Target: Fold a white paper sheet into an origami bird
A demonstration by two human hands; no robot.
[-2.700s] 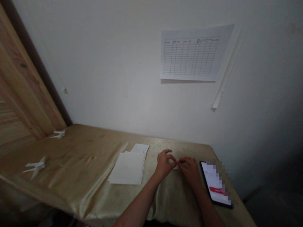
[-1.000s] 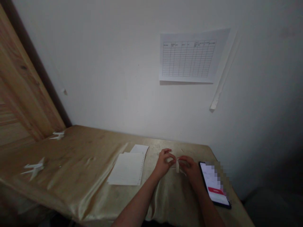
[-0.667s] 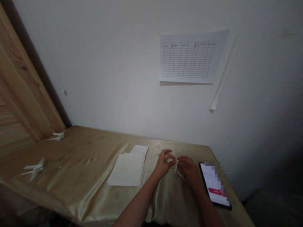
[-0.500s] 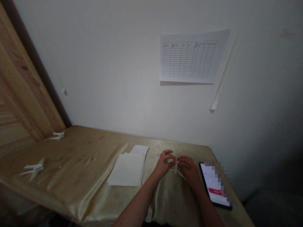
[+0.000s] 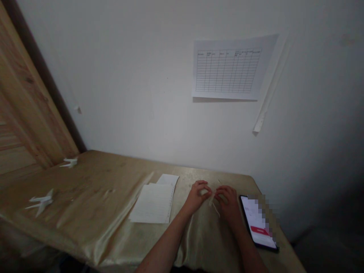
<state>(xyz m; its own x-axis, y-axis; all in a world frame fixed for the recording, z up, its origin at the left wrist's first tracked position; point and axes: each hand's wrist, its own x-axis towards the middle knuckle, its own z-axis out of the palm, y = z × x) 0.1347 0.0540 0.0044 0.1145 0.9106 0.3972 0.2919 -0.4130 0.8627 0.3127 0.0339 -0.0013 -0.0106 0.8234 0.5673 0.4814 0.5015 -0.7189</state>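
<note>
A small, narrow piece of folded white paper [image 5: 211,201] hangs between my two hands above the table. My left hand [image 5: 196,195] pinches its upper end between thumb and index finger. On the other side my right hand [image 5: 226,198] has its thumb and fingertips together at the same end of the paper. A thin pale strip slants down below the right fingers, and the fingertips hide part of the folds. Left of my hands lies a stack of white paper sheets [image 5: 153,203], with perforated right edges.
A phone [image 5: 258,223] with a lit screen lies right of my right forearm. Two folded white paper figures, one nearer [image 5: 42,202] and one farther [image 5: 69,163], rest at the left on the gold tablecloth [image 5: 108,170]. A printed table sheet [image 5: 227,70] hangs on the wall.
My right hand has shifted slightly right, its fingertips a little farther from the left ones. The folded paper tilts more, and its thin strip has swung left.
</note>
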